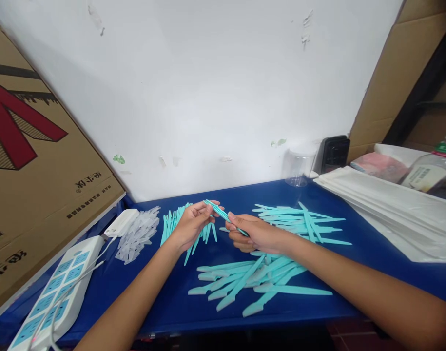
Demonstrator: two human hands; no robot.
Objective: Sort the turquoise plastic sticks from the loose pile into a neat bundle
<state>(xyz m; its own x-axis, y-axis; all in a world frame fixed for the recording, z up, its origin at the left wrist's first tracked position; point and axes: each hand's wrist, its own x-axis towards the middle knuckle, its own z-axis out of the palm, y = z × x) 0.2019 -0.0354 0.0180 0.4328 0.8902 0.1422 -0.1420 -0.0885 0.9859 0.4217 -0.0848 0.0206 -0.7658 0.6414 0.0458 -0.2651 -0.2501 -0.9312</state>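
A small bundle of teal eyebrow razors (223,213) is held between my two hands, slanting down to the right. My left hand (192,225) pinches the bundle's upper left end with thumb and fingertips. Around its lower right end, the fingers of my right hand (258,235) are closed. A pile of teal razors (168,225) lies partly hidden behind my left hand. Beyond my right wrist is another razor pile (294,217), and nearer the front edge lies a third pile (237,280), its blade ends pointing left. Translucent plastic caps (138,237) are heaped left of my left hand.
A white power strip (71,282) with cables and a white adapter (122,222) are at the left, beside a cardboard box (43,161). Along the right lie white plastic bags (391,209) and a bottle (433,168). A clear cup (299,168) stands near the wall on the blue table (164,307).
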